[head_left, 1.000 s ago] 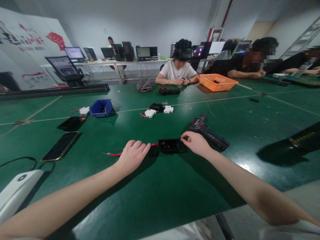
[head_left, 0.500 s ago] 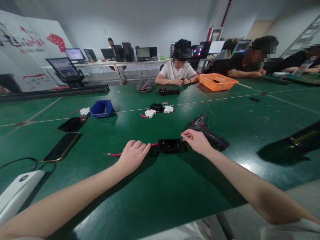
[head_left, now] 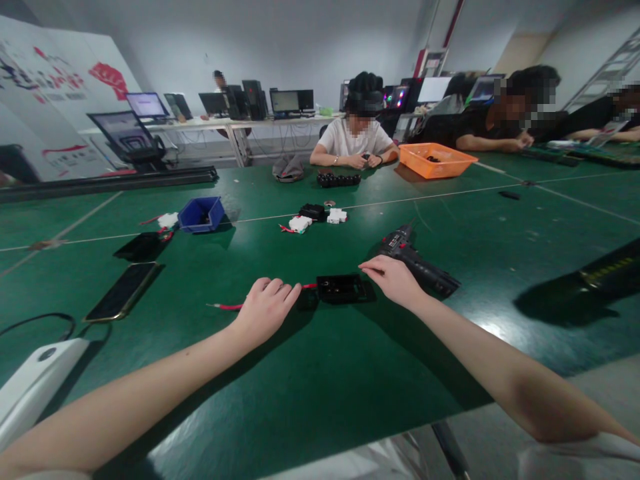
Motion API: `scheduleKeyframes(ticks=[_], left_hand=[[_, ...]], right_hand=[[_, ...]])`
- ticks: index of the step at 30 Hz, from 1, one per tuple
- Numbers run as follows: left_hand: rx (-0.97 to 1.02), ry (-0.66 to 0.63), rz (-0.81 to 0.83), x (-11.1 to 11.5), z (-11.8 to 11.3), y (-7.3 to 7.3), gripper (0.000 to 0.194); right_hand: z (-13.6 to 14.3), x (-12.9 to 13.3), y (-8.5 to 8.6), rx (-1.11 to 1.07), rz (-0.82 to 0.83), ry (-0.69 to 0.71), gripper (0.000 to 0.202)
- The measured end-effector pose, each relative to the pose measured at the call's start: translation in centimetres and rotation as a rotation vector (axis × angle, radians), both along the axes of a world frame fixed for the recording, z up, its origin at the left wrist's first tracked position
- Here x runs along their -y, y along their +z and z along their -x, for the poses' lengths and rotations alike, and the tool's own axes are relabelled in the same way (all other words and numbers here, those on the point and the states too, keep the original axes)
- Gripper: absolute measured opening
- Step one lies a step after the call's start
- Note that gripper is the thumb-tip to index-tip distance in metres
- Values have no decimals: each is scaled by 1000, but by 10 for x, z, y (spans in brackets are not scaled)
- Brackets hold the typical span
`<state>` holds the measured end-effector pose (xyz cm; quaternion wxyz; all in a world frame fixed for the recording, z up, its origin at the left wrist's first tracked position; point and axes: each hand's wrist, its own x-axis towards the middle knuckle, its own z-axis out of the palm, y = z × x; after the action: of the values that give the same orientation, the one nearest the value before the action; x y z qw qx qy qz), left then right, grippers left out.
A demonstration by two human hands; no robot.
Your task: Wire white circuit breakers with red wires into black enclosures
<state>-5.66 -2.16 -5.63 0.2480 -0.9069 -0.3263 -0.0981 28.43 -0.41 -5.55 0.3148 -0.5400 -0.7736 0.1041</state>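
My left hand (head_left: 267, 307) is closed around a red wire (head_left: 230, 307), whose stripped end sticks out to the left. On the other side the wire runs into a small black box (head_left: 343, 289), open at the top, lying on the green table. At the box's right end my right hand (head_left: 390, 277) pinches thumb and fingers together; whatever is between them is too small to make out. Just beyond that hand lies a black power drill (head_left: 413, 260) on its side.
Farther back are white parts and a black part (head_left: 313, 212), a blue bin (head_left: 201, 215) and an orange basket (head_left: 435, 161). A phone (head_left: 123, 291), another black box (head_left: 137, 247) and a white device (head_left: 40, 380) lie left. A dark cylinder (head_left: 595, 283) is at right. Other people sit across the table.
My right hand has shifted very slightly left, over the box's right end. The left hand keeps its grip on the wire, and the box stays put.
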Motion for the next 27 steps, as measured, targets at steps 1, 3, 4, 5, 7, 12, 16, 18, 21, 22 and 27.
scheduleKeyframes(ticks=[1,3,4,5,7,12,16,18,21,22,27], left_hand=[[-2,2,-2,0,0,0,37],[-13,7,-6,0,0,0,37],[-19,11,-8,0,0,0,37],[-24,14,-10,0,0,0,36],[-28,16,-12,0,0,0,36],[-34,16,-18,0,0,-1,36],[-29,12,-23,0,0,-1,35],[-27,11,-25,0,0,0,35],[-28,13,-29,0,-1,1,34],[-26,13,-28,0,-1,1,34],[-18,8,-26,0,0,0,35]], right_hand=[[0,0,0,11,-2,3,21],[-1,0,0,21,-1,1,22],[-1,0,0,22,3,0,22],[-1,0,0,21,7,-4,22],[0,1,1,18,22,-17,23],[1,1,1,-4,75,-38,23],[0,1,0,-17,92,-34,25],[-1,2,0,-24,110,-46,26],[0,3,2,-34,137,-60,28],[0,3,3,-27,128,-56,28],[2,3,6,18,-13,-11,22]])
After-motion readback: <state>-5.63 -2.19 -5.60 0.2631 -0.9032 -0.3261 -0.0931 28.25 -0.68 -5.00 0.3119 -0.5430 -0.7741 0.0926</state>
